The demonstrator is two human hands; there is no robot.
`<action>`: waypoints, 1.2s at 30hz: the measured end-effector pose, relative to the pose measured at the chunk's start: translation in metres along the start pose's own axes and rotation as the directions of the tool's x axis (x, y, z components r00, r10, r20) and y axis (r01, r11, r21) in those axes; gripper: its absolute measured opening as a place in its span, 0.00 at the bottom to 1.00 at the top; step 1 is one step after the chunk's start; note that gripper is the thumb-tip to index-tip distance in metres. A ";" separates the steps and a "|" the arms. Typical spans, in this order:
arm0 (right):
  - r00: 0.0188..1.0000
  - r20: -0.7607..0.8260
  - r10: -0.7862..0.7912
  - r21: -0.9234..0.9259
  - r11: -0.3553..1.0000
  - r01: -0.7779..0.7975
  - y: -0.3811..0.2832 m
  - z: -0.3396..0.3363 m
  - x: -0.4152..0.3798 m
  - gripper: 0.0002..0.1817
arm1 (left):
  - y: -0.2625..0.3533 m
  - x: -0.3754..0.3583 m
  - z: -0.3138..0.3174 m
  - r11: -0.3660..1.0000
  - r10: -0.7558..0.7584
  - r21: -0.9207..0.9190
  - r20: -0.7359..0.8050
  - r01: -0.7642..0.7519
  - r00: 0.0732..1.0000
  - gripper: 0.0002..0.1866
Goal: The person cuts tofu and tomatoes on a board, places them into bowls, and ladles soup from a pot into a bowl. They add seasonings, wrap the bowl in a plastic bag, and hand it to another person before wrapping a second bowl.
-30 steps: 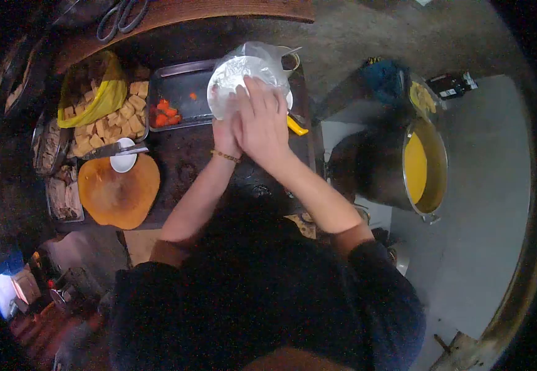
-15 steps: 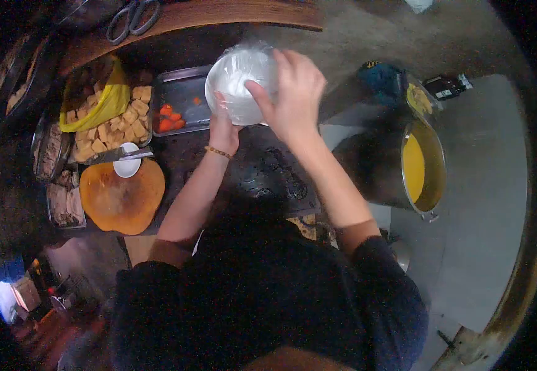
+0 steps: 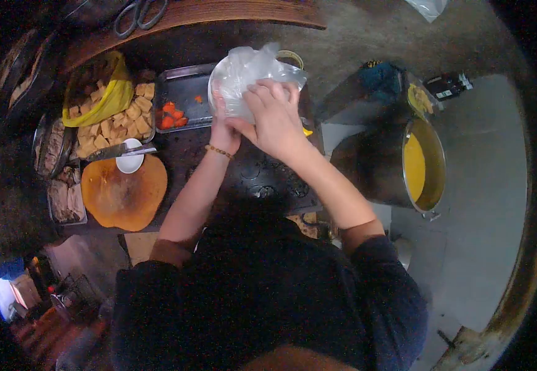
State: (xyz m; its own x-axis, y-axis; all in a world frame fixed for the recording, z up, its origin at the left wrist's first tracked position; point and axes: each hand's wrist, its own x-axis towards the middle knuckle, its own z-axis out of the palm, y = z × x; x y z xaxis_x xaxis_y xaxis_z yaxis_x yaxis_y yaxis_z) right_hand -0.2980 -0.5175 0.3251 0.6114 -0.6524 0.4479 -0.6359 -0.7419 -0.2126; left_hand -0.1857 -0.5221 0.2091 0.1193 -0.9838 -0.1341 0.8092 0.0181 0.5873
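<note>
A white bowl (image 3: 218,73) with a clear plastic bag (image 3: 251,65) over it is held up above the far side of the counter. My left hand (image 3: 224,128), with a beaded bracelet at the wrist, grips the bowl's near left side, its thumb up along the wall. Across the front and right of the bowl lies my right hand (image 3: 273,119), fingers bent and gripping the crumpled plastic. Whatever the bowl contains is hidden beneath the bag. Just behind it sits a metal tray (image 3: 185,77) with orange-red pieces (image 3: 171,115).
At left are tofu cubes (image 3: 111,130) with a yellow bag (image 3: 105,111), meat trays (image 3: 66,201), and a round cutting board (image 3: 123,198) bearing a small white dish (image 3: 131,162) and a knife (image 3: 111,150). A tall pot (image 3: 367,167) of yellow liquid stands right. Scissors (image 3: 139,17) lie on a shelf (image 3: 237,12).
My right hand has moved down and left over the bowl, its fingers now bent on the plastic. The bag bunches up and spreads right. My left hand keeps its hold.
</note>
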 end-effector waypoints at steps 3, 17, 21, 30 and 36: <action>0.951 -0.293 -0.095 -0.100 0.993 0.068 -0.014 -0.018 -0.008 0.25 | 0.003 0.001 -0.002 0.998 -0.041 -0.052 0.003 0.041 0.999 0.37; 0.948 0.128 0.292 0.204 0.927 -0.314 -0.003 0.025 -0.008 0.25 | -0.010 -0.045 0.009 0.975 -0.116 0.171 -0.163 0.144 0.980 0.26; 0.970 0.215 0.109 -0.019 0.994 -0.107 -0.004 0.041 -0.015 0.31 | -0.017 -0.047 -0.004 0.962 -0.008 0.272 -0.099 0.035 0.995 0.28; 0.975 -0.201 0.094 -0.088 0.990 -0.114 -0.015 -0.001 -0.021 0.26 | -0.011 -0.044 -0.011 0.965 -0.043 0.250 -0.146 0.079 0.988 0.33; 0.932 0.191 0.307 -0.049 0.952 -0.304 0.010 0.027 -0.040 0.25 | -0.009 -0.043 -0.004 0.947 -0.140 0.269 -0.147 0.176 0.979 0.37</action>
State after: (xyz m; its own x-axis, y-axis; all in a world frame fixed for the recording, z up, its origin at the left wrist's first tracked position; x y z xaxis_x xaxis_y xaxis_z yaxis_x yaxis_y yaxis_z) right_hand -0.3156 -0.5030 0.2815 0.4646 -0.8658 0.1861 -0.8140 -0.5003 -0.2953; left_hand -0.1957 -0.4792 0.2059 0.0883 -0.9395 -0.3310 0.6321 -0.2040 0.7476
